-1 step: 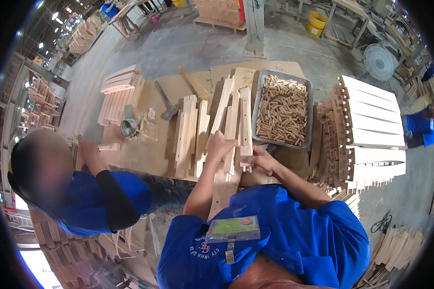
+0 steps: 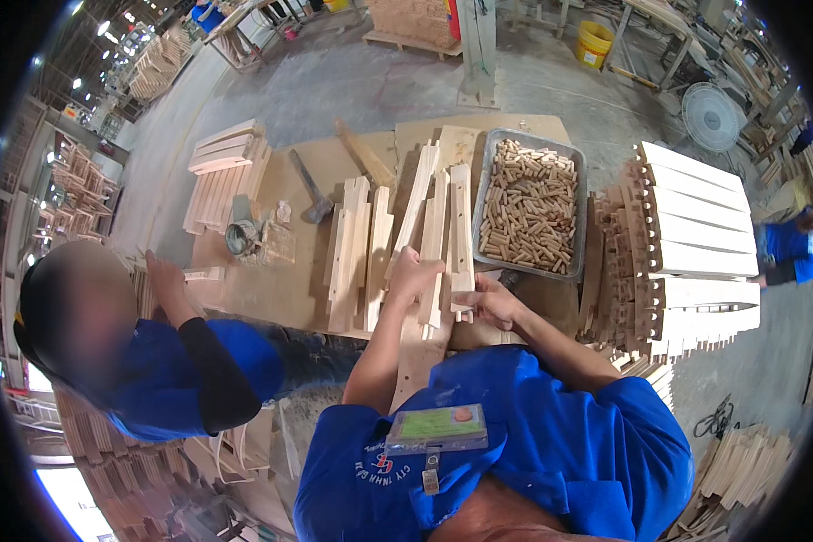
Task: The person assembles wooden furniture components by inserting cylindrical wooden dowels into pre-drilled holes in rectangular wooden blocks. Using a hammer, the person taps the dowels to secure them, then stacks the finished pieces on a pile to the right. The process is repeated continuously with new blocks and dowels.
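Note:
My right hand is closed around the near end of a pale wooden rail, which has small holes along its face. Short dowel ends stick out at that near end. Just to the left, my left hand is closed on a neighbouring wooden strip, thumb across it; its other fingers are partly hidden. More wooden strips lie lengthwise on the table to the left. Beside the rail, on the right, sits a grey plastic tray full of short wooden dowels.
A hammer, a metal can and stacked wood pieces are on the cardboard-covered table. A co-worker stands close on my left. A tall stack of slatted wooden parts rises at right, with a fan beyond.
My hands and the wooden pieces hold nearly the same place. The distant person at the right edge has shifted slightly.

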The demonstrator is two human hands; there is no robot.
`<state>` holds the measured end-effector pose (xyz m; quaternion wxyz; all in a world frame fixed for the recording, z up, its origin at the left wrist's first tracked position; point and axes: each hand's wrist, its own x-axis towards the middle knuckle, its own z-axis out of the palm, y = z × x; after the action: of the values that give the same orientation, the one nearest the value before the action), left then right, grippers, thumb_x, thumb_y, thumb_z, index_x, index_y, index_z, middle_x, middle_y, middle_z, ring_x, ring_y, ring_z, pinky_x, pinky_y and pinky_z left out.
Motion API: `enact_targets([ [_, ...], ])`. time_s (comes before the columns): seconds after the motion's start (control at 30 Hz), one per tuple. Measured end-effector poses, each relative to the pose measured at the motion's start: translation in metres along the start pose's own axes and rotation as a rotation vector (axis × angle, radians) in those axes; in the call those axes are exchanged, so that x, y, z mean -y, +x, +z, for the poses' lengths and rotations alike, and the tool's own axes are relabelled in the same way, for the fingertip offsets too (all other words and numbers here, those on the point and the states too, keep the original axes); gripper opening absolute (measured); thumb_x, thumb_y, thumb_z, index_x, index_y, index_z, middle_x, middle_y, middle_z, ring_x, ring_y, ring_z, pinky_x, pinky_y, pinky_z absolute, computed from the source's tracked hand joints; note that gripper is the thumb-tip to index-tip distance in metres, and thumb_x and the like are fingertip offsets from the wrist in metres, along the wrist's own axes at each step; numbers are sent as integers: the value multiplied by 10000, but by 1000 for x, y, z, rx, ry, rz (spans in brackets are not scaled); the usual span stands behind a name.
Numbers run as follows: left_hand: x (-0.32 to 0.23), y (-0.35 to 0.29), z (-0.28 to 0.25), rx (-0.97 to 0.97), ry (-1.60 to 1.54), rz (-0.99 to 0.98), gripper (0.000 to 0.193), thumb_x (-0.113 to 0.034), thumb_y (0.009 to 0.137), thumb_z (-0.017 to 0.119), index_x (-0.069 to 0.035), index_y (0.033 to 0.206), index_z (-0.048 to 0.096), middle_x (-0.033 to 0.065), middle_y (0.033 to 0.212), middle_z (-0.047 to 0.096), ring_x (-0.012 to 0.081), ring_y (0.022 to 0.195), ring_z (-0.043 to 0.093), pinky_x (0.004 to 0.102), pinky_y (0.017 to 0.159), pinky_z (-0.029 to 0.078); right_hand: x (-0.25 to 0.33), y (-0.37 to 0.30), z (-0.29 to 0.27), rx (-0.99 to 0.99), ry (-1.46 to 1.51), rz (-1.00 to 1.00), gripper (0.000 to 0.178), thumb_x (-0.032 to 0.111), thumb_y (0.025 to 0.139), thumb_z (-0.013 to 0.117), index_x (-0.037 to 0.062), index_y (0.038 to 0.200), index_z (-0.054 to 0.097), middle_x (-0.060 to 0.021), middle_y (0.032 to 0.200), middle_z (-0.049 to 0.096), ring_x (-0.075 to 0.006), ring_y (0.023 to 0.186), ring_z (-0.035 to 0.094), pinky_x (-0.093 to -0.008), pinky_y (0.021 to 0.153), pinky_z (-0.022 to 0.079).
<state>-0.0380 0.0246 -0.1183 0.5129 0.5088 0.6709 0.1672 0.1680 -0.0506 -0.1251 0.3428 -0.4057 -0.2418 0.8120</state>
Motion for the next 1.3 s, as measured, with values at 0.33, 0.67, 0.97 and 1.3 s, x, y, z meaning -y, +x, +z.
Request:
enact_targets([
  [0.33, 8, -43, -5, 164, -1137, 271, 493, -85, 913, 774, -24, 1348, 552, 126, 1057, 729, 240, 894, 747, 363, 732, 636, 41, -61, 9, 151, -308, -302, 834, 63, 874, 838, 73, 1558, 362, -125, 1180, 691, -175, 949, 712, -323, 806, 605],
  [0.67, -45, -55, -52, -60, -1066, 473, 584, -78, 925, 793, -90, 1413, 472, 90, 1101, 685, 209, 938, 720, 386, 799, 634, 97, -44, 59, 273, -436, -441, 992, 194, 956, 779, 87, 1696, 127, -151, 1442, 541, -219, 1253, 599, -383, 1041, 515],
  [0.97, -56, -80, -39, -150, -1341, 530, 552, -467, 1103, 528, -117, 1518, 430, 75, 1335, 656, 198, 1176, 676, 357, 976, 582, 70, -51, 87, 161, -580, -947, 769, 159, 1028, 678, -50, 1631, 250, -186, 1621, 415, -256, 1467, 437, -400, 1228, 330],
  [1.3, -51, -93, -30, -231, -1218, 719, 447, -313, 1099, 586, -89, 1469, 474, 78, 1340, 654, 181, 1167, 675, 360, 980, 592, 69, -63, 97, -6, -913, -1078, 675, 229, 996, 693, -76, 1532, 417, -276, 1381, 596, -387, 1298, 591, -443, 1109, 452],
])
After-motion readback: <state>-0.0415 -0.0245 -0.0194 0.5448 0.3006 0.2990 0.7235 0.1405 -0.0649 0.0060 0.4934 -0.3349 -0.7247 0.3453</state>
